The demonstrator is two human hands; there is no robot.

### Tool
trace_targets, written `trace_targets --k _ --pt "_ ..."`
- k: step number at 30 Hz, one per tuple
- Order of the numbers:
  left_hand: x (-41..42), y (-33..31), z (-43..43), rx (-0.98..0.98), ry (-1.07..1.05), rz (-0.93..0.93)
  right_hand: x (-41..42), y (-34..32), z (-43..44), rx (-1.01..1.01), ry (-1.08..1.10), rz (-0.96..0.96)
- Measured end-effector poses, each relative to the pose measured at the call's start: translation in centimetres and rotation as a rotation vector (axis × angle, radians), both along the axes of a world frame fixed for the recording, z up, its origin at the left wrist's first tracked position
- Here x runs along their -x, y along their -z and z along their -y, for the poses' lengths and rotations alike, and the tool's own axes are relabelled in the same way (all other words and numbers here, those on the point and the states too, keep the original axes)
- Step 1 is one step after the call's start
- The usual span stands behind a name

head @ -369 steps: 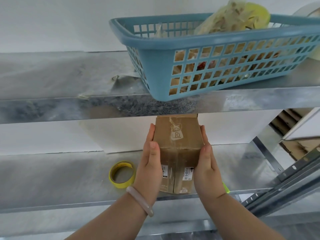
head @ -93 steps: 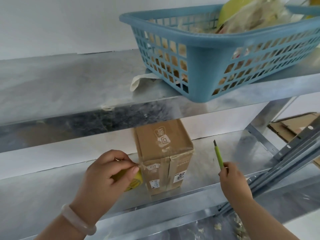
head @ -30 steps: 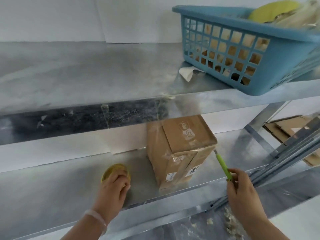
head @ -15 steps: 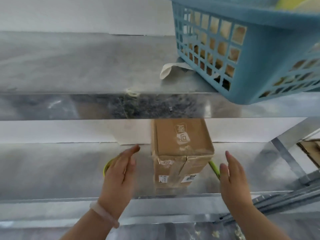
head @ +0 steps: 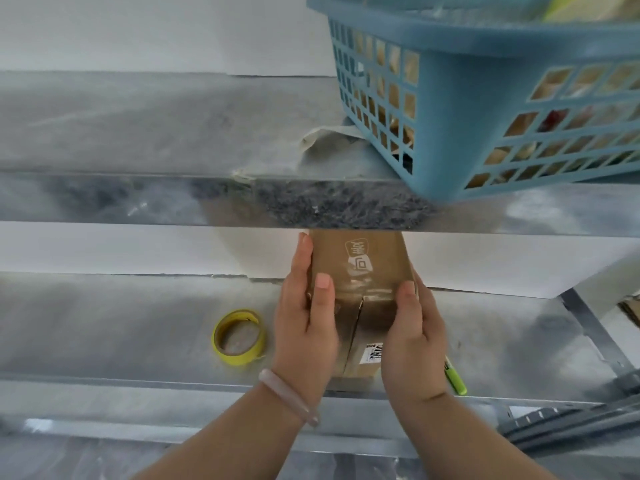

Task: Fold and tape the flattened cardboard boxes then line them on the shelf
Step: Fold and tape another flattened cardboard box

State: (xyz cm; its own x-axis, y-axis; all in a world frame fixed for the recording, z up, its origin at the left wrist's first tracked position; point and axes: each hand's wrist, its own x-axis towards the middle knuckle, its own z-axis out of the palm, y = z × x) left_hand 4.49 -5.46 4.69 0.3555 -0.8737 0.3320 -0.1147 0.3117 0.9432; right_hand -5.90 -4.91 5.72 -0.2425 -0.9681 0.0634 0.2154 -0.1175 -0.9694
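Two hands clasp a taped cardboard box on a metal shelf

Both hands hold one small cardboard box (head: 363,268) that stands on the lower shelf (head: 121,323) of a steel rack, its far end tucked under the upper shelf (head: 138,126). The left hand (head: 304,327), with a pale bracelet (head: 287,396) at the wrist, lays its fingers along the box's left side and its thumb over the near top edge. The right hand (head: 412,337) wraps the near right corner, thumb on the front. Clear tape shines across the top and down the front seam.

A yellow tape roll (head: 239,336) lies flat just left of the box. A green pen-like tool (head: 455,377) lies near the shelf's front edge on the right. A blue plastic basket (head: 485,98) sits on the upper shelf.

The step appears to be setting the box in place. It would go best with even pressure from both sides, the base kept flat, and the box slid straight back until square with the wall, leaving room alongside for more boxes. The gap overhead looks tight, so lifting risks a knock.
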Motion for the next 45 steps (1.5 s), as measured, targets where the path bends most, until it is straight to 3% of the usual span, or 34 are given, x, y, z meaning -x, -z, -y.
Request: trace_targets --k 7,10,16,20,23,28,33,37,40,42,45 --pt "0.3 -1.2 -0.7 -0.036 0.105 -0.234 0.9 -0.3 0.1 -0.057 -0.042 -0.032" --pt "0.8 -1.5 -0.8 -0.023 0.075 -0.215 1.1 -0.4 0.3 -0.073 -0.066 -0.070" --pt "0.7 -0.8 0.1 -0.014 0.001 -0.032 0.9 -0.6 0.4 0.036 -0.044 -0.169" --pt "-0.8 1.1 0.2 0.173 0.095 0.179 1.1 0.7 0.0 0.111 -0.034 -0.195" --pt "-1.9 1.6 0.5 0.212 0.207 0.227 1.9 1.1 0.0 0.054 -0.091 -0.125" --pt "-5.3 0.9 1.6 0.297 0.253 0.611 3.4 2.5 -0.1 -0.093 -0.172 -0.202" --pt "-6.3 -1.0 1.4 0.287 0.198 0.891 4.9 4.1 -0.5 -0.176 -0.266 -0.127" --pt "-5.5 -1.1 -0.5 0.225 0.134 0.770 7.1 6.3 -3.3 -0.474 -0.137 -0.187" --pt "-4.8 -1.3 -2.7 0.152 0.014 0.540 8.4 6.8 -5.7 -0.608 -0.130 -0.017" --pt "-4.6 -1.4 -4.1 0.087 -0.057 0.366 9.3 6.6 -7.5 -0.530 -0.111 0.162" --pt "-5.0 -1.0 -5.5 -0.015 -0.138 0.256 10.6 5.2 -8.7 -0.326 -0.034 0.214"
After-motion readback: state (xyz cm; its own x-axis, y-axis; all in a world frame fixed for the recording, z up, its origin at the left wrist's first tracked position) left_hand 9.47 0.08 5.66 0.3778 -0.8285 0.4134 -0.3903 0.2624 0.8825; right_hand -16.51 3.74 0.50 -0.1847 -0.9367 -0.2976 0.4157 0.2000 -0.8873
